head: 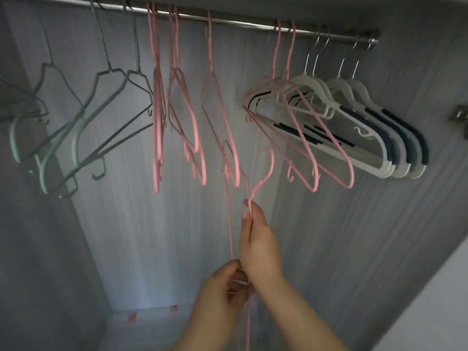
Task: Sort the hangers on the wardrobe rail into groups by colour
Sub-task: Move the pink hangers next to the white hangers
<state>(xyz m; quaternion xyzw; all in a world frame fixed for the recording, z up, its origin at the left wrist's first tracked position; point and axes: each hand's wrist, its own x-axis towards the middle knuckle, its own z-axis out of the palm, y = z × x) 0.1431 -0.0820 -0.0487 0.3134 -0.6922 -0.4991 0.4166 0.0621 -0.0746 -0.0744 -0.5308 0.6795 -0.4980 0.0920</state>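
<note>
A metal rail runs across the top of the wardrobe. Pale green wire hangers hang at its left, several pink ones in the middle, two more pink hangers further right, and white hangers with dark pads at the far right. A loose pink hanger is off the rail, below it, hook uppermost. My right hand pinches its neck just under the hook. My left hand grips its lower wires beneath the right hand.
Grey wood-grain wardrobe walls close in on the left, back and right. A metal hinge sits on the right wall. Two small pink tabs lie at the back of the wardrobe floor.
</note>
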